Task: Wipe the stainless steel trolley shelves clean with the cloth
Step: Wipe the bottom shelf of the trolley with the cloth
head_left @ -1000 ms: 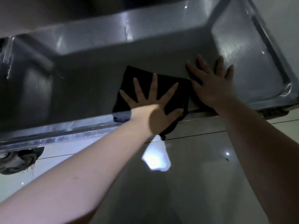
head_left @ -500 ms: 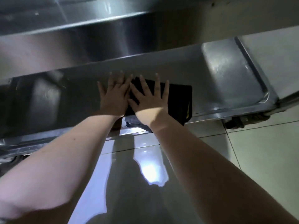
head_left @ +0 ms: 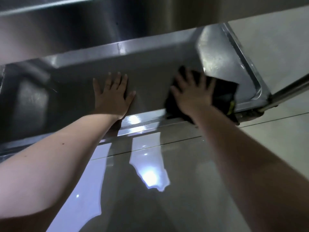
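Observation:
The lower stainless steel trolley shelf point(head_left: 150, 64) stretches across the middle of the head view, with a raised rim all round. A black cloth point(head_left: 224, 91) lies on its right part, one corner hanging over the front rim. My right hand point(head_left: 192, 92) presses flat on the cloth with fingers spread; motion blur softens it. My left hand point(head_left: 112, 94) rests flat on the bare metal near the shelf's centre, fingers straight, apart from the cloth.
The upper shelf point(head_left: 83, 22) overhangs the top of the view. A trolley leg tube point(head_left: 291, 91) runs along the right corner. Glossy floor tiles point(head_left: 167, 181) lie below the front rim and reflect a ceiling light.
My right hand has slid the cloth rightward toward the shelf's right end. My left hand has left the cloth and now rests alone on the bare shelf.

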Tool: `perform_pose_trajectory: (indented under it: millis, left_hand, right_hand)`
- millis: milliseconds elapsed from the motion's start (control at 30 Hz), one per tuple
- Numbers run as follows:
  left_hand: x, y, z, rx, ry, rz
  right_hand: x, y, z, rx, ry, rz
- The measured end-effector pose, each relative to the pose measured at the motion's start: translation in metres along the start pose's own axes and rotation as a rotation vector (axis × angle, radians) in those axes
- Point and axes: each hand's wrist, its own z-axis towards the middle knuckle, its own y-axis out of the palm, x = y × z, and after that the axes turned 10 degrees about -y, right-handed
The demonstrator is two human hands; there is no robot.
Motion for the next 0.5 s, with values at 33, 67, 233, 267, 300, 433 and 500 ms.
perform_pose_trajectory:
  millis: [33,67,233,267,300,433,500]
  left_hand:
    - [0.006,0.0,-0.003,-0.02,-0.034,-0.033]
    - [0.011,0.0,-0.006,-0.043,-0.079,-0.075]
    - [0.017,0.008,-0.015,-0.017,-0.142,-0.132]
    - [0.016,0.009,-0.014,-0.007,-0.143,-0.138]
    - [0.016,0.011,-0.013,0.001,-0.141,-0.142]
    - [0.021,0.017,-0.012,0.024,-0.15,-0.12]
    - [0.022,0.02,-0.012,0.037,-0.15,-0.113]
  right_hand:
    - [-0.032,0.007,-0.005,0.017,-0.138,-0.008]
    - [-0.058,0.013,-0.011,0.021,-0.26,-0.014]
    - [-0.014,0.009,-0.012,0.078,-0.312,-0.014]
    - [0.02,0.004,-0.009,0.103,-0.223,-0.027]
    - [0.058,-0.003,-0.006,0.106,-0.116,-0.032]
    - [0.143,-0.021,-0.003,0.03,0.223,-0.017]
    - [0.123,-0.017,-0.002,0.048,0.272,-0.023]
